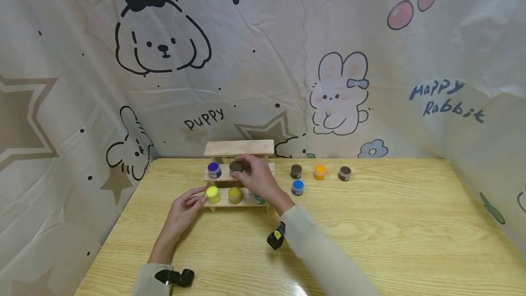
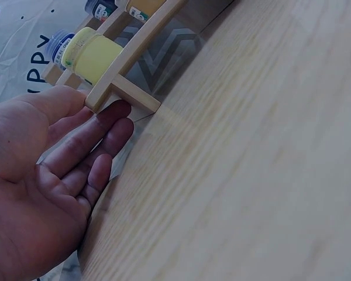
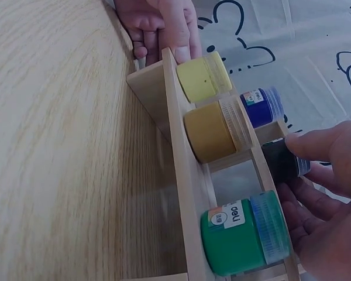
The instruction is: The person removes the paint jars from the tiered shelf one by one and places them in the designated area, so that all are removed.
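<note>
Nine small paint jars are here: five at the three-tier wooden rack point(image 1: 239, 148), four out on the table point(image 1: 411, 223) to its right. Of the five, three stand along the lowest tier: one yellow jar point(image 1: 213, 194), one ochre jar point(image 1: 235, 195) and one green jar point(image 3: 234, 240). Two are at the middle tier: one violet-blue jar point(image 1: 214, 170) and, just beside it, one dark jar point(image 1: 236, 167), pinched between the thumb and fingers of the right hand point(image 1: 260, 179); I can't tell whether its base rests on the board. The left hand point(image 1: 185, 209) grips the rack's front left corner, near the yellow jar. Of the four, three make a row, one blackish jar point(image 1: 296, 171), one orange jar point(image 1: 319, 172), one brown jar point(image 1: 344, 173), and one blue jar point(image 1: 297, 187) sits in front.
</note>
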A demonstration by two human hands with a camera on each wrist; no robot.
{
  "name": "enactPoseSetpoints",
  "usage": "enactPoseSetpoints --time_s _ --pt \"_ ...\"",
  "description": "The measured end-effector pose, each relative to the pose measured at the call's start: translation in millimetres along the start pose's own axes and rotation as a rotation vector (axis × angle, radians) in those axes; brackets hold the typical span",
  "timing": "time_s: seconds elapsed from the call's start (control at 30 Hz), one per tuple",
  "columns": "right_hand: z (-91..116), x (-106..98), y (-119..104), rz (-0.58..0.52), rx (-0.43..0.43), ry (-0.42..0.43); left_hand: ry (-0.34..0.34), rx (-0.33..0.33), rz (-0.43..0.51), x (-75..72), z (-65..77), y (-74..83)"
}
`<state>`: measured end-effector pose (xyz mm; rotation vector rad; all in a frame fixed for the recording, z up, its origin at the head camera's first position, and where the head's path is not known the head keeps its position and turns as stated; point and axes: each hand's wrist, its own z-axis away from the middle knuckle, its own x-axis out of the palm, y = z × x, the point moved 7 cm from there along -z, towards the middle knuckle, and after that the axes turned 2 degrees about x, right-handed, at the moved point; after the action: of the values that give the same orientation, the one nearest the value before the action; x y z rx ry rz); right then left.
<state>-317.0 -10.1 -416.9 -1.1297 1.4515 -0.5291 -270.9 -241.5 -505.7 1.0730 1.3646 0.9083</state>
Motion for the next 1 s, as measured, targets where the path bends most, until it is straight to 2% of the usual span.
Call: enactPoseSetpoints --time_s 0.33,0.5,1.0 --pt "3 -2 -4 0.029 -0.001 0.004 -0.008 -0.012 0.000 -0.9 2.1 -4.1" --pt "8 -6 -8 0.009 -0.013 -0.007 -0.006 -0.019 -0.004 -1.5 2.4 -5.8" --pt "27 -39 -22 -0.016 -0.037 0.020 -0.006 -0.025 -0.014 -1.7 -1.6 -6.1"
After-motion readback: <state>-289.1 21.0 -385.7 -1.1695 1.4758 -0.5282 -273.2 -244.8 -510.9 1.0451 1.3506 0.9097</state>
